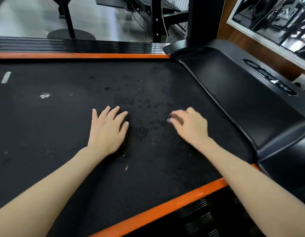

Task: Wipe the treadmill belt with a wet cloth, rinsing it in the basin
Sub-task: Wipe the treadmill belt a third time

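Note:
The black textured treadmill belt [62,117] fills most of the view, with dark wet-looking patches around its middle and a few pale specks at the left. My left hand [108,130] lies flat on the belt, fingers straight and spread. My right hand [189,125] hovers or rests just right of the wet patches, fingers loosely curled and blurred, holding nothing. No cloth and no basin are in view.
Orange side rails [79,55] border the belt at the far and near edges. The black motor cover [242,100] rises at the right. Beyond the far rail are grey floor, black equipment legs [69,19] and cables. A wooden wall with a framed picture stands at the right.

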